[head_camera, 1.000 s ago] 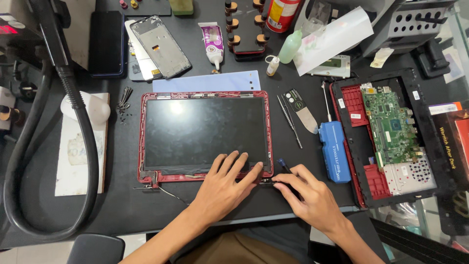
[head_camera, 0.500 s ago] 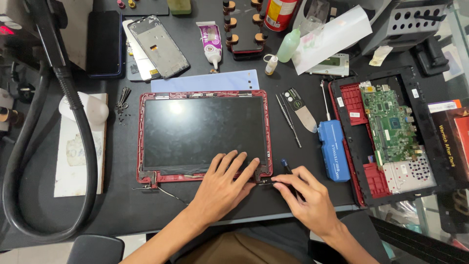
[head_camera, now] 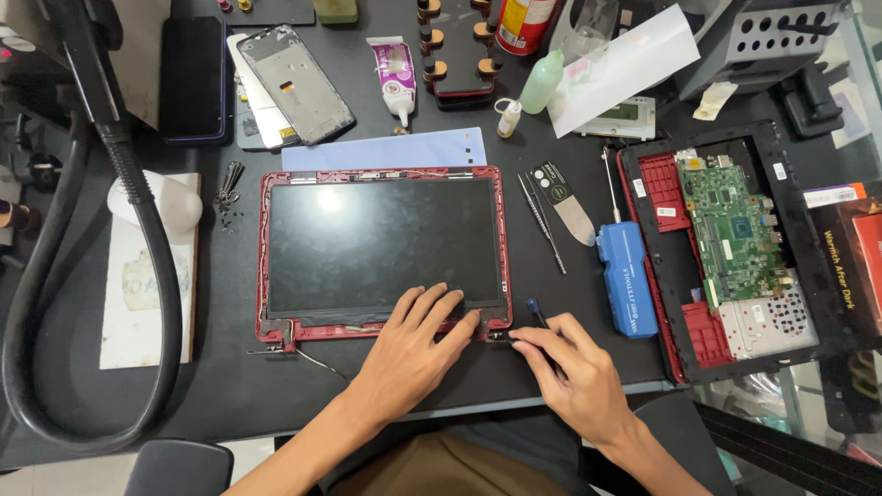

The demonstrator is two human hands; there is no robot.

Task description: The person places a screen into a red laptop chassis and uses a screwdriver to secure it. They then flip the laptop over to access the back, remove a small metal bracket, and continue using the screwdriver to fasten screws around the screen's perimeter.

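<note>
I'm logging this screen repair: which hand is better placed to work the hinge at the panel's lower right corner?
Probably the right hand: it holds a small screwdriver, fingertips at the hinge. The left hand lies flat on the laptop screen panel, bracing its lower edge.

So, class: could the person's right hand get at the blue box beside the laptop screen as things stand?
Probably yes. The right hand lies just below-left of the blue box, with bare mat between them, though it already holds a small blue-handled tool.
</note>
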